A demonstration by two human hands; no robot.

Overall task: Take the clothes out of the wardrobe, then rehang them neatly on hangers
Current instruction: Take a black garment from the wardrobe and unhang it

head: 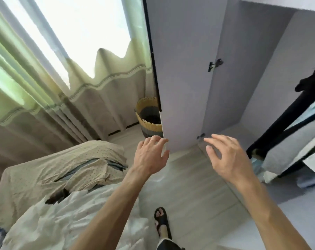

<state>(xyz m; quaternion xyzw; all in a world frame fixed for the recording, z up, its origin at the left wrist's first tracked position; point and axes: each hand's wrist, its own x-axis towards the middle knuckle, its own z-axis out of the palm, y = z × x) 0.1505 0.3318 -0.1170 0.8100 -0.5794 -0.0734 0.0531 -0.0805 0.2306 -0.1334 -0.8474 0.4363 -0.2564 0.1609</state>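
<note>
Both my hands are empty, fingers loose and spread. My left hand (pixel 151 156) hovers at the lower corner of the open wardrobe door (pixel 185 69), though I cannot tell if it touches the edge, and my right hand (pixel 225 159) reaches just right of that door, I judge to go in for a garment. The clothes (pixel 283 152), soft dark and pale grey fabric in limp folds, hang further right of the door. The door is a smooth, flat, pale panel, and a round woven basket (pixel 149 114) stands behind its left edge.
</note>
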